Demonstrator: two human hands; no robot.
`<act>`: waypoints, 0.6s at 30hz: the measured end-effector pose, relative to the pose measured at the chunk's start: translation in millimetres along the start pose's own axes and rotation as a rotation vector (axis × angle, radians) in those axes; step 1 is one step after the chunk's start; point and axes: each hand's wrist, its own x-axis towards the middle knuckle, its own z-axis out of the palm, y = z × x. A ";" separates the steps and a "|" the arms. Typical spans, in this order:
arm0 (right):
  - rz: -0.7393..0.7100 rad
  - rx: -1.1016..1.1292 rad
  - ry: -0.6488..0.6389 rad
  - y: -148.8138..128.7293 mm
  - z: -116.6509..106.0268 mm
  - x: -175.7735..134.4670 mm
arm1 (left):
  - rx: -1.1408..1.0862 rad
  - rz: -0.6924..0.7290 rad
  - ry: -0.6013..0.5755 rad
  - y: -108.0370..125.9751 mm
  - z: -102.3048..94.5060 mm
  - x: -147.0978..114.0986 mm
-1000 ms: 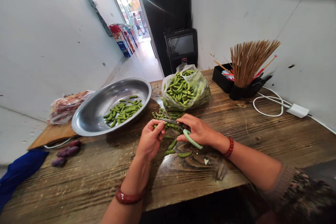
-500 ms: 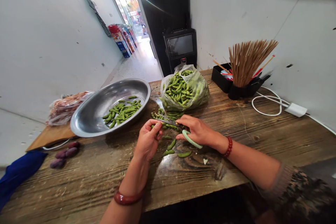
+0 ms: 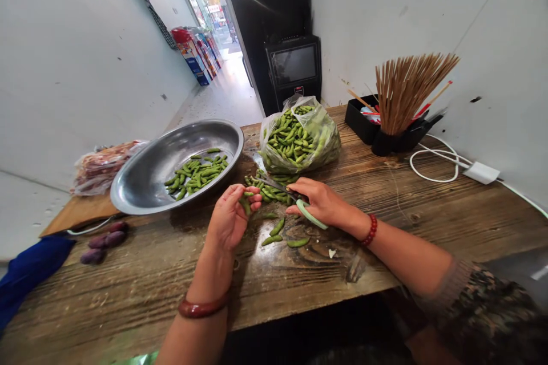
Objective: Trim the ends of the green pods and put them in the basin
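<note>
Shifting leftward since the earlier frame, away from the tips of the scissors (image 3: 278, 185): my left hand (image 3: 231, 217), with its pod (image 3: 245, 204) now showing. Wooden table (image 3: 141, 274), one, lying under everything. Steel basin (image 3: 137, 182), one, standing to the left, holding a modest spread of pods (image 3: 199, 175). Clear plastic bag (image 3: 329, 145), one, bulging with more, standing beyond my hands. Right hand (image 3: 323, 202), wrapping its fingers round the green handles, the blades pointing left above a heap of pods (image 3: 274, 194) before the bag. Left hand, keeping thumb and fingers clamped on one pod. Loose pods (image 3: 298, 242), three, lying on the wood nearer me. Held pod, single, resting among my left fingers, clear of the blades; cut ends too small to tell. Step in hand, as I am judging it: snipping pod tips singly. Next move, seemingly calling for either turning this pod's other end towards the blades or, if both are trimmed, releasing it over the basin.
</note>
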 end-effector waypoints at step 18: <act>0.024 -0.014 -0.031 -1.9 -1.8 0.0 | 1.302 0.438 -0.335 -21.5 -13.8 6.5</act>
